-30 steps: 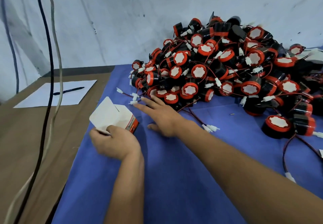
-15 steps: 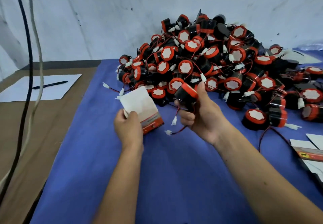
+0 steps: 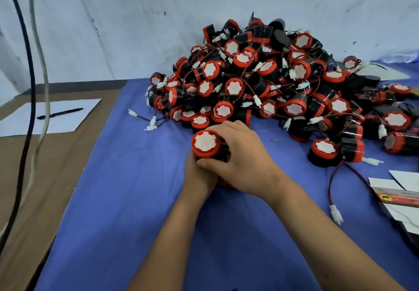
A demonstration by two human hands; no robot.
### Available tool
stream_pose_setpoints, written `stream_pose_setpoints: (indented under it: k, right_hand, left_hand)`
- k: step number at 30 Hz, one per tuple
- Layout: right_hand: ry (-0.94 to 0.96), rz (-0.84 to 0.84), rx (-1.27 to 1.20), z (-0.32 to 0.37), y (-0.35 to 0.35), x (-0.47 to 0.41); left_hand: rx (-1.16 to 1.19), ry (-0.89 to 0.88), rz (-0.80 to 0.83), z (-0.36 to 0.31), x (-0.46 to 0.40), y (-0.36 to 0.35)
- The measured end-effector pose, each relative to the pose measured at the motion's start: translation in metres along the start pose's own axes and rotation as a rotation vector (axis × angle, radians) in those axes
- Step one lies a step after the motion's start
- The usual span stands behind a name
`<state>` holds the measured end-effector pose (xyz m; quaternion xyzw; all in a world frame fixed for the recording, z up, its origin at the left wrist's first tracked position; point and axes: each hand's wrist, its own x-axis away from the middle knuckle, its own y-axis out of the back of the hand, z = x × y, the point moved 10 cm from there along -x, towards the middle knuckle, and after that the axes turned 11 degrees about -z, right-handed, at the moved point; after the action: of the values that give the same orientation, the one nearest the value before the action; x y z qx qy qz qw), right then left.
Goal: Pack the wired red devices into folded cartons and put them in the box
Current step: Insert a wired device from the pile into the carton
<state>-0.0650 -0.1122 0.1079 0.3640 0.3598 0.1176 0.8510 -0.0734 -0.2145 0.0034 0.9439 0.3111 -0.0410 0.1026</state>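
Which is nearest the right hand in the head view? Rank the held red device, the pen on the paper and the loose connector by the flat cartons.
1. Held red device, gripped by the right hand.
2. Loose connector, lower right.
3. Pen, far left on paper.

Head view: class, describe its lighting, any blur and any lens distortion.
Head view: soft even light with faint shadows under the hands; the held red device is fairly sharp, the pile's far edge smears slightly; the hanging cables bow, showing wide-angle distortion.

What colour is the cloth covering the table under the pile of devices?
Blue; the cloth shows plainly in the head view, the only one.
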Motion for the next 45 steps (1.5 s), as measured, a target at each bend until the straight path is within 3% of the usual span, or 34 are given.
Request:
stream_pose_setpoints:
  k: [4, 9, 16, 22, 26, 30, 32, 37, 45]
  right_hand:
    - [-0.060, -0.087, 0.024, -0.024, 0.014, 0.008]
    - [-0.106, 0.013, 0.146, -0.035, 0.012, 0.009]
    - [-0.155, -0.020, 0.217, -0.035, -0.001, 0.013]
    - [-0.120, 0.001, 0.116, -0.046, -0.009, 0.030]
    - [-0.270, -0.124, 0.076, -0.070, 0.015, 0.037]
    - [-0.436, 0.109, 0.157, -0.100, 0.011, 0.048]
    - [-0.480, 0.117, 0.169, -0.099, 0.019, 0.048]
    - [-0.393, 0.046, 0.484, -0.056, 0.039, 0.032]
    - [-0.302, 0.170, 0.498, -0.007, -0.007, 0.016]
  left_hand:
    - [0.126, -0.004, 0.066, -0.014, 0.002, 0.000]
    - [0.181, 0.090, 0.092, -0.005, 0.003, 0.000]
    - [0.347, 0.207, 0.083, 0.001, 0.005, -0.001]
    - [0.328, 0.123, 0.114, -0.003, 0.007, -0.004]
    - [0.252, 0.090, 0.098, -0.005, 0.008, -0.004]
    - [0.230, 0.057, 0.069, -0.007, 0.008, -0.002]
    - [0.209, 0.040, 0.068, -0.008, 0.008, -0.002]
    - [0.184, -0.009, 0.089, -0.010, 0.009, -0.004]
    - [-0.004, -0.175, 0.061, -0.021, 0.007, -0.008]
